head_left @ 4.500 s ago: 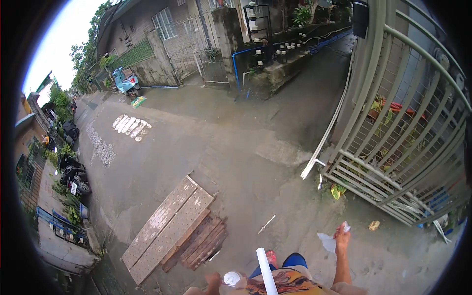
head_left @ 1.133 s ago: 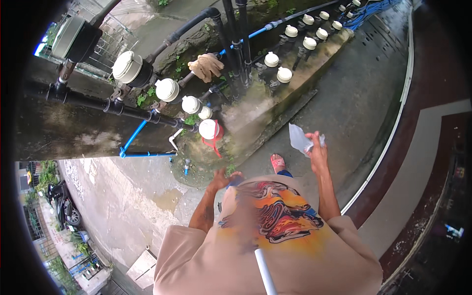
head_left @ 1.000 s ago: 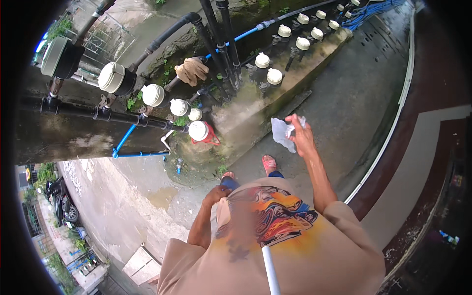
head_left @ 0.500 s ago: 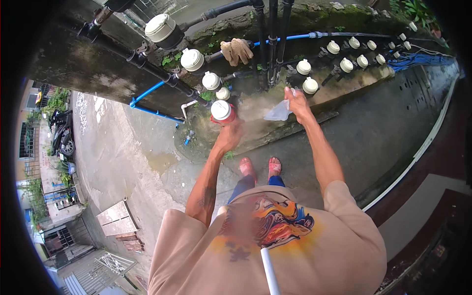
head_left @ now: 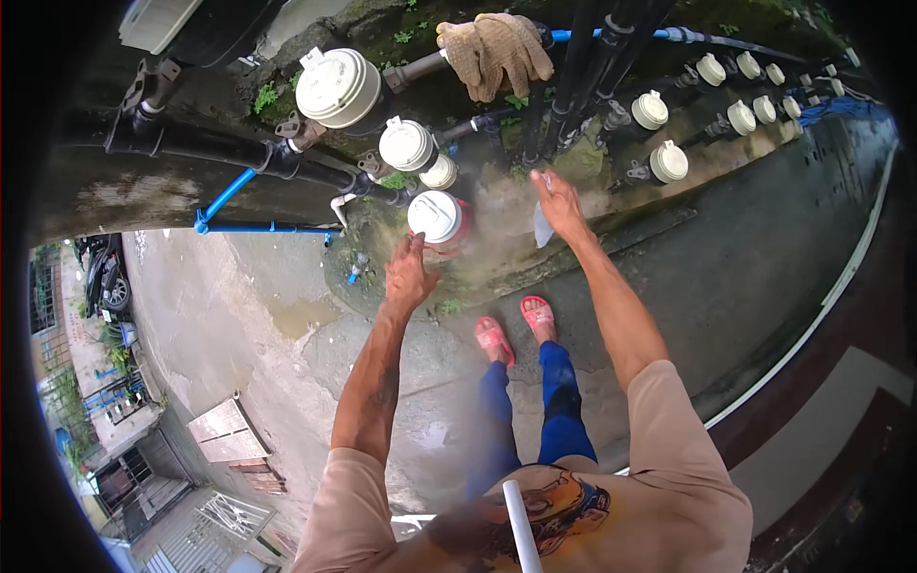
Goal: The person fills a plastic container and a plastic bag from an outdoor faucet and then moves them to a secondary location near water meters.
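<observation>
L hand [head_left: 409,274] by tub [head_left: 437,216], R hand [head_left: 562,205] w/ bag [head_left: 542,227].
L fingers loosely spread, tips at tub's near rim, contact unclear; R fingers pinch bag, hanging just below them.

- one left hand [head_left: 409,274]
- one right hand [head_left: 564,208]
- one tub [head_left: 436,217]
- one plastic bag [head_left: 543,229]
- two sandals [head_left: 493,337]
- at least twelve meters [head_left: 336,89]
- at least one glove [head_left: 499,53]
- one motorcycle [head_left: 103,275]

Both arms are stretched forward, with the elbows only slightly bent. The left hand [head_left: 411,275] is held with its back turned upward, the fingers loosely curved and the thumb kept apart. The right hand [head_left: 562,205] is placed farther forward, its fingers gathered together; the fingertips are partly blurred.
</observation>
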The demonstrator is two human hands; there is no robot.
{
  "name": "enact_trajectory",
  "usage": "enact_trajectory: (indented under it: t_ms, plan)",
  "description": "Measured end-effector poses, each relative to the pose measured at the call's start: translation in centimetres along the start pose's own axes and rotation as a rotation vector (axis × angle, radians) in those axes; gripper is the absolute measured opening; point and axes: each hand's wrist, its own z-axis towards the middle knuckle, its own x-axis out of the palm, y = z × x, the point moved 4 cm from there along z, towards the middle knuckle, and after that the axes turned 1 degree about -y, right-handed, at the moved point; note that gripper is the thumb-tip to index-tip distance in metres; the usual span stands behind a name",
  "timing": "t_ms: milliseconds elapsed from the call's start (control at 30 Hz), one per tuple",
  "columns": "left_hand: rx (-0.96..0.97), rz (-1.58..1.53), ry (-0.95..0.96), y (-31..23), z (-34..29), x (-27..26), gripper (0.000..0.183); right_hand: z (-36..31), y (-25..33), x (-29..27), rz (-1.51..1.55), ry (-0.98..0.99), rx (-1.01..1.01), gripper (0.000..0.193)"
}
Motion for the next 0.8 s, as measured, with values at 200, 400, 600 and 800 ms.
enact_trajectory:
  t_ms: [200,400,600,800]
  plan:
    - [-0.023,0.107,0.030,0.0,9.4,2.1,0.104,4.8,-2.2,6.8,-0.078,0.086,-0.209,0.036]
    - [-0.012,0.159,0.217,0.9,11.5,5.6,0.108,5.7,-5.5,12.6,-0.110,0.260,-0.293,0.042]
    - [0.178,0.205,0.240,2.7,11.7,5.6,0.105,-0.5,-6.0,17.3,-0.310,0.236,-0.667,0.095]
    - [0.311,0.254,0.276,1.3,13.5,6.7,0.104,0.9,-10.0,23.9,0.172,0.279,-0.414,0.118]
